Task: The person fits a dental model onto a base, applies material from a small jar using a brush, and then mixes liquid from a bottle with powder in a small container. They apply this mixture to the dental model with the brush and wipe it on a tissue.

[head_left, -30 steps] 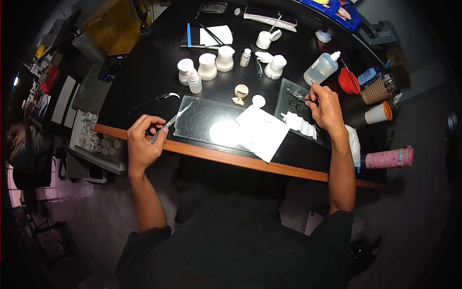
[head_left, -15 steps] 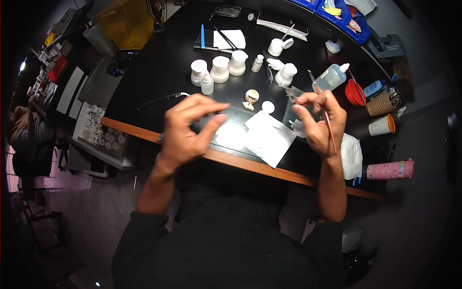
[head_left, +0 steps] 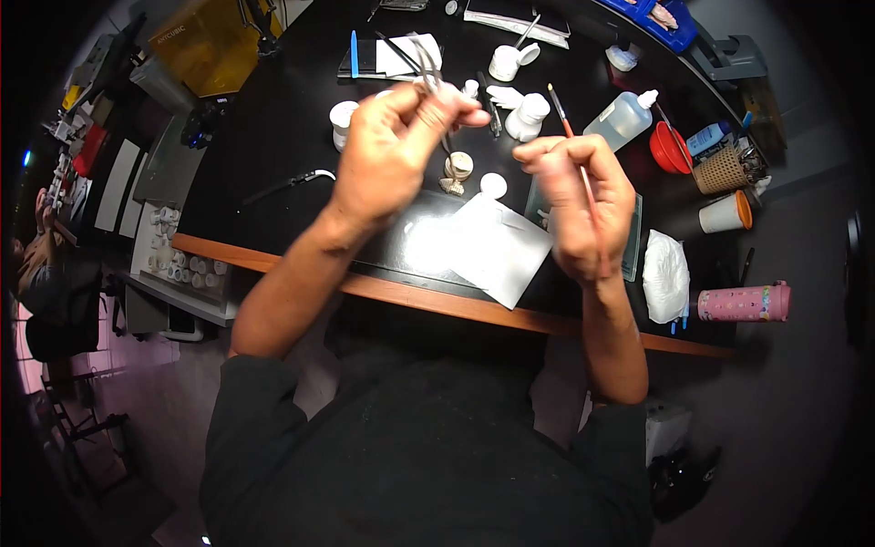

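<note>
While both hands hover above the black table (head_left: 273, 173) | left hand (head_left: 387, 150) fingers pinching tweezers (head_left: 430, 68) | right hand (head_left: 574, 201) fingers pinching brush (head_left: 574, 155)

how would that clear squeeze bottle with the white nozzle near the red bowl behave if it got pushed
The clear squeeze bottle already lies tilted on the black table, so it probably can't tip further. Its rounded body would likely roll or slide toward the red bowl. It looks like thin plastic, so probably light and slightly squashy.

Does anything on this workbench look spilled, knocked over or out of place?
Nothing looks spilled or toppled. The white paper sheet lies askew, one corner past the bench edge. The left hand holds tweezers; the right hand holds a fine brush.
</note>
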`<state>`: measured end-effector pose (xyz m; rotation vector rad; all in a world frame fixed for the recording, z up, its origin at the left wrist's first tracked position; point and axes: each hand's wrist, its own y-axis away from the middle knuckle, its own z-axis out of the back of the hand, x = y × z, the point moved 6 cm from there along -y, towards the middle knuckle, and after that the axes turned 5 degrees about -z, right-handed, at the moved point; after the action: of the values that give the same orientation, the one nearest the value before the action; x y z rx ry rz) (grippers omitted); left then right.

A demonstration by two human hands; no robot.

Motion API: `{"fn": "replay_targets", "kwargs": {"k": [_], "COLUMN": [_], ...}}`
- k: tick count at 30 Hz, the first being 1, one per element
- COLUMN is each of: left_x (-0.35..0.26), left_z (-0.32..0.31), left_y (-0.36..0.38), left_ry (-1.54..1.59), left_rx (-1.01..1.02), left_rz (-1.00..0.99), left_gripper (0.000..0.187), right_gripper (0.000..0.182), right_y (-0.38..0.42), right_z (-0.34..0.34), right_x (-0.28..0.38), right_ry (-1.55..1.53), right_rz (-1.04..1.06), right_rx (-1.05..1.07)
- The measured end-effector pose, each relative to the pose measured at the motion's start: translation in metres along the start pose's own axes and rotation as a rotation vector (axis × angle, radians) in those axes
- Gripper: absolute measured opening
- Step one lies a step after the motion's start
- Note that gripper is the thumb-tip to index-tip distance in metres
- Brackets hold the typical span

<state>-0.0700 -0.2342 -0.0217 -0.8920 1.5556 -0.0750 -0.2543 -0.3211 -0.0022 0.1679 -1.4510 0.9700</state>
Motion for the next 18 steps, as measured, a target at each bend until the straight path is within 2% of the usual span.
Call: {"fn": "replay_targets", "kwargs": {"k": [1,2,4,5,6,8,9,10,12,13,17,18], "left_x": [0.004,0.006,0.020,0.030,0.035,0.036,0.037,0.038,0.041,0.042,0.060,0.063], "left_z": [0.008,0.018,0.029,0.034,0.035,0.030,0.028,0.023,0.016,0.013,0.021,0.021], "left_y": [-0.007,-0.013,-0.022,-0.020,-0.021,-0.014,-0.010,-0.006,-0.002,0.000,0.000,0.000], "left_ry": [0.024,-0.112,-0.081,-0.270,-0.446,-0.725,-0.835,-0.824,-0.899,-0.898,-0.749,-0.744], "left_rx": [0.038,0.133,0.302,0.282,0.249,0.319,0.336,0.347,0.425,0.473,0.470,0.503], "left_rz": [0.056,0.145,0.313,0.408,0.390,0.203,0.272,0.274,0.158,0.193,0.254,0.286], "left_gripper": [0.029,0.029,0.030,0.030,0.029,0.040,0.047,0.048,0.051,0.041,0.022,0.029], "right_gripper": [0.026,0.035,0.035,0.034,0.034,0.025,0.024,0.022,0.020,0.019,0.016,0.015], "right_y": [0.000,0.005,0.016,0.020,0.025,0.030,0.030,0.031,0.031,0.032,0.035,0.036], "right_z": [0.005,0.014,0.021,0.023,0.025,0.028,0.029,0.030,0.032,0.032,0.028,0.027], "right_x": [0.006,-0.006,-0.013,-0.020,-0.028,-0.039,-0.043,-0.046,-0.047,-0.047,-0.049,-0.050], "right_ry": [0.018,-0.007,0.008,0.027,0.047,-0.053,-0.061,-0.069,-0.070,-0.071,0.018,0.015], "right_rz": [0.055,-0.030,-0.078,-0.107,-0.132,-0.173,-0.191,-0.211,-0.209,-0.209,-0.236,-0.240], "right_rx": [0.040,0.059,-0.023,-0.011,0.000,-0.013,-0.024,-0.036,-0.051,-0.057,-0.063,-0.055]}}
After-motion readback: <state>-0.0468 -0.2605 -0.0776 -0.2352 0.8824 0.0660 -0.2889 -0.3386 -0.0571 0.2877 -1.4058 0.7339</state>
